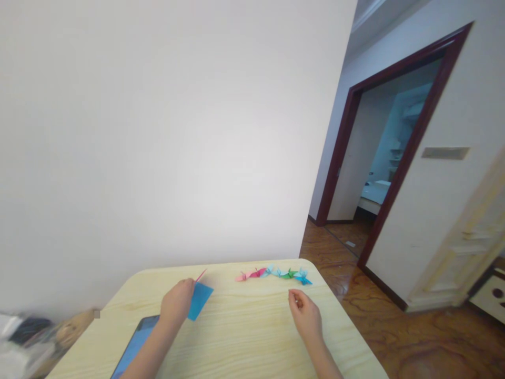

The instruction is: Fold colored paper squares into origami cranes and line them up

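Pinching at the paper pile spot, left side: left hand point(177, 304) has thumb and fingers closed on what looks like pink paper point(201, 275), seen nearly edge-on, sticking up past the fingers. Fingertips hidden behind the knuckles, so the exact grip can't be told. Blue sheet point(201, 301) sits just beside and below that hand, on the left half of the table point(236, 342); can't tell if it's one sheet or several, or whether the fingers catch it too.

Right hand point(305, 316): fingers curled, narrow gap, thumb and index tips close together; can't tell if they meet. No item seen in it. It's just on the near side of the paper birds point(279, 272), apart from them: a bent row of pinks, light blues, green and blue along the far right edge.

Phone point(136, 342) lies partly under the left forearm.

Handling, my judgement: thin sheets want a light pinch near an edge, no squeezing, or they crease. Best to check only one sheet is caught, peel it slowly off the blue, keep the forearm off the phone, and keep the right wrist and sleeve-side clear of the birds; they look light enough to slide.
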`<control>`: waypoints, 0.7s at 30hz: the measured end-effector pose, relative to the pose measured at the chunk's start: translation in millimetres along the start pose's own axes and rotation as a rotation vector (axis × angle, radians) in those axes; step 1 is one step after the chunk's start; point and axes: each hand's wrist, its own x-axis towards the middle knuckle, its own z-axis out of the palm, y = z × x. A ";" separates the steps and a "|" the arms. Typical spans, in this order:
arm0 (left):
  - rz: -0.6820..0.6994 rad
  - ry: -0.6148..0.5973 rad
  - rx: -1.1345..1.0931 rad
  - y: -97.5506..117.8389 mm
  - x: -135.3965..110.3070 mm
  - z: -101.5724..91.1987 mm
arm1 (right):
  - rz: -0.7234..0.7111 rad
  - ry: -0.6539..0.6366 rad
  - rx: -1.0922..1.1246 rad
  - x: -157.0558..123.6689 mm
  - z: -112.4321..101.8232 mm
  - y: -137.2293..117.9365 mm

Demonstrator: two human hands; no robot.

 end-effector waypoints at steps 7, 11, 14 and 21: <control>0.272 -0.007 -0.120 39.9 -42.8 3.3 | -0.208 -0.187 0.095 -17.8 5.5 -31.3; 0.396 -0.092 -0.219 71.8 -77.2 36.3 | -0.453 -0.385 0.024 -45.2 15.4 -46.4; 0.411 -0.119 -0.300 81.7 -90.3 53.9 | -0.517 -0.518 -0.049 -59.6 25.5 -44.5; 0.400 -0.084 -0.475 66.3 -94.3 62.1 | -0.487 -0.601 -0.132 -58.9 37.4 -28.8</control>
